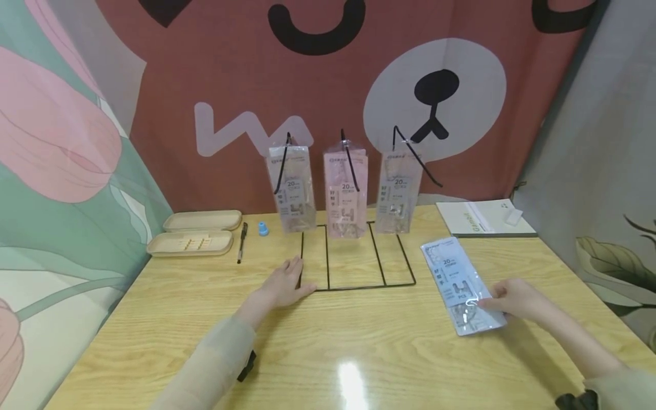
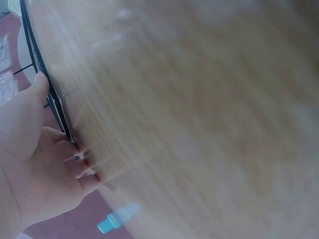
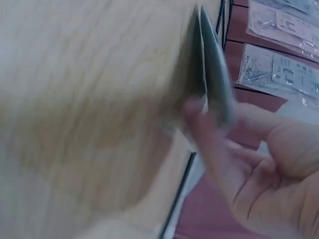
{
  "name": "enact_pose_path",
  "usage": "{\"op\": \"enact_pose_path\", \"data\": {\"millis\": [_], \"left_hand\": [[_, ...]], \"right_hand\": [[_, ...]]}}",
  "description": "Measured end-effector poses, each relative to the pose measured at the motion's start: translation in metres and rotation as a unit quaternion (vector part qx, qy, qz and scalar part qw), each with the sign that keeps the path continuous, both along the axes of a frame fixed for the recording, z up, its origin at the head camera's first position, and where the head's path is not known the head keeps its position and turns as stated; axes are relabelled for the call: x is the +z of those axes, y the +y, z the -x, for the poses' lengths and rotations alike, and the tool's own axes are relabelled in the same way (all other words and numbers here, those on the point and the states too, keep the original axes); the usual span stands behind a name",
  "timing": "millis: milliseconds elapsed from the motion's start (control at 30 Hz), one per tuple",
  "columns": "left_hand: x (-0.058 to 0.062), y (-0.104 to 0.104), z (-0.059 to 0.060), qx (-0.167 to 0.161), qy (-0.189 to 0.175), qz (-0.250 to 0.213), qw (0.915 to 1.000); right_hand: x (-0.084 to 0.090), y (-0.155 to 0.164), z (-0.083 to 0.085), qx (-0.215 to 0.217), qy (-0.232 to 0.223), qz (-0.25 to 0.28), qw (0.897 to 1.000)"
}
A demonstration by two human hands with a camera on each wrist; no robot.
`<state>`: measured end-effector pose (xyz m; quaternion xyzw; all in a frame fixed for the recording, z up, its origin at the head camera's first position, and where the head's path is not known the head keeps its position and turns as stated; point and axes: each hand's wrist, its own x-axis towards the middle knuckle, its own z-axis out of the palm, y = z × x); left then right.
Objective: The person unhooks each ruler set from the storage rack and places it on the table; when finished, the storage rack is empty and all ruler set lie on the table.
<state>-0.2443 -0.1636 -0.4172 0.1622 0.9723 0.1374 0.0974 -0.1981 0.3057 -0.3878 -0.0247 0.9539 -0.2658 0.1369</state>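
My right hand (image 1: pixel 517 299) pinches the lower right edge of a flat blue plastic packet (image 1: pixel 451 273), lifted and tilted above the table at right. In the right wrist view the packet (image 3: pixel 212 64) is seen edge-on and blurred, between thumb and fingers. On the front left corner of a black wire display rack (image 1: pixel 353 288) rests my left hand (image 1: pixel 282 285), thumb spread from its fingers, touching the base wire. Three hooks of the rack carry similar packets: a clear-grey packet (image 1: pixel 292 188) at left, pink packets (image 1: pixel 345 196) in the middle, greyish packets (image 1: pixel 400 193) at right.
Left of the rack are an opened beige case (image 1: pixel 189 244) with cotton swabs, a black pen (image 1: pixel 242 244) and a small blue bottle-shaped item (image 1: pixel 263 229). A notebook (image 1: pixel 461 218) with a small white block (image 1: pixel 513 217) lies at back right. A printed curtain (image 1: pixel 230 74) hangs behind the table.
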Motion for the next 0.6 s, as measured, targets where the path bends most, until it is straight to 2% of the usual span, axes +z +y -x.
{"op": "enact_pose_path", "data": {"millis": [100,200,367,400,600], "left_hand": [[-0.002,-0.001,0.0,-0.002,-0.002,0.002,1.0],[-0.001,-0.001,0.001,-0.001,0.0,0.003,1.0],[0.001,0.0,0.002,0.0,0.004,-0.003,1.0],[0.001,0.0,0.002,-0.001,0.004,-0.003,1.0],[-0.002,-0.001,0.001,-0.003,0.005,0.007,1.0]], "right_hand": [[0.007,0.002,0.001,0.017,0.013,-0.039,0.999],[0.016,0.004,0.005,0.042,0.051,-0.04,0.997],[0.023,-0.003,0.014,0.073,0.146,0.014,0.986],[0.024,-0.006,0.017,0.073,0.154,0.018,0.985],[0.024,-0.033,0.04,0.068,0.145,0.089,0.983]]}}
